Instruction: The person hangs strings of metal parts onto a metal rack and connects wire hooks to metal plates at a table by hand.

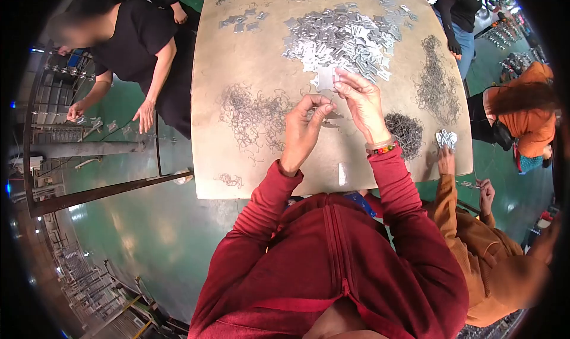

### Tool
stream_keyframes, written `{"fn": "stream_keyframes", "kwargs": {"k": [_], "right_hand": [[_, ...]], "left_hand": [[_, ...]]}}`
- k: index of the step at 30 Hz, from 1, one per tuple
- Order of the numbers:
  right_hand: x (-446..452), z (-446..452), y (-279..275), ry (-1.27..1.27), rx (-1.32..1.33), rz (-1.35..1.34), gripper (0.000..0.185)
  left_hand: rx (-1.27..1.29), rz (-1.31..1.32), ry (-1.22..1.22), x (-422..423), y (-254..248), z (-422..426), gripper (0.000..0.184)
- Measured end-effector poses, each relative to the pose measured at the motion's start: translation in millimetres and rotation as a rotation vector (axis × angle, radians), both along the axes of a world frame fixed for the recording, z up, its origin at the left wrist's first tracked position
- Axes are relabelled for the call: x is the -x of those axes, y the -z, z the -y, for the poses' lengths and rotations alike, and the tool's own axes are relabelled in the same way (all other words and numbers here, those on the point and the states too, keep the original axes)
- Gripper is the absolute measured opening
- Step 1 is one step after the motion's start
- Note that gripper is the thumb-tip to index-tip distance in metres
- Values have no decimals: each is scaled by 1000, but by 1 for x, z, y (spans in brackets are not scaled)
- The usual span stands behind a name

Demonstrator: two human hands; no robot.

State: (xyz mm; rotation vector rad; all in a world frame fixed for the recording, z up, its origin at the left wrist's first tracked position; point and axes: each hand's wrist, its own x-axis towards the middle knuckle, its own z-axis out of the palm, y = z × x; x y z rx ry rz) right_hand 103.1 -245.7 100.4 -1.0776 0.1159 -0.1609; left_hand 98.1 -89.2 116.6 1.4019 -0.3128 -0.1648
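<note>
My right hand [363, 104] pinches a small flat metal plate [325, 78] between thumb and fingers, just in front of the big heap of similar metal plates [344, 39]. Lower and to the left, my left hand [301, 130] has its thumb and forefinger pressed together. Thin dark bits show by its fingertips, too small to name. A tangled spread of thin wire hooks [249, 116] lies on the table left of that hand. A denser dark pile of wire hooks [405, 134] sits beside my right wrist.
Brown paper-like sheeting covers the table [267, 178]. More wire pieces [438, 84] lie along its right side. A co-worker's hand [445, 160] touches a small stack of plates [445, 139] at the right edge. Another person [139, 42] stands at the left by a metal rack.
</note>
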Motion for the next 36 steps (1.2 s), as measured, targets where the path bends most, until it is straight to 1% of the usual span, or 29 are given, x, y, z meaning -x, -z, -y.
{"fn": "stream_keyframes", "kwargs": {"k": [2, 5, 9, 15, 18, 19, 20, 22, 29, 32, 33, 36], "right_hand": [[7, -13, -31, 6, -40, -1, 45], [13, -16, -38, -35, -22, -6, 51], [18, -16, -34, -1, 39, -12, 45], [24, -18, -36, 21, 84, -25, 40], [23, -20, -38, 26, 67, -74, 39], [24, -19, -38, 14, -17, -110, 39], [25, -20, -38, 6, -99, -150, 38], [26, -23, -39, 9, -66, -192, 38], [22, -27, -24, 12, 97, -134, 35], [23, -41, -32, 14, 102, -142, 34], [21, -42, -32, 5, 99, -139, 34], [20, -45, -33, -12, 94, -143, 33]], "left_hand": [[-23, -7, -1, 2, 0, 0, 10], [-23, -13, -11, 5, 2, 0, 11], [-8, 37, -28, 5, 11, -2, 12], [-11, 0, -21, 7, 9, -5, 11], [-140, 186, -69, 10, 6, -9, 10], [-194, 237, -27, 10, 5, -13, 9], [-221, 256, -50, 11, 5, -17, 9], [-270, 303, -72, 13, 6, -19, 9], [-77, 129, -77, 18, 20, -28, 8], [-71, 50, -72, 16, 17, -32, 10], [-38, 60, -87, 16, 17, -32, 9], [-68, 35, -86, 15, 16, -36, 8]]}}
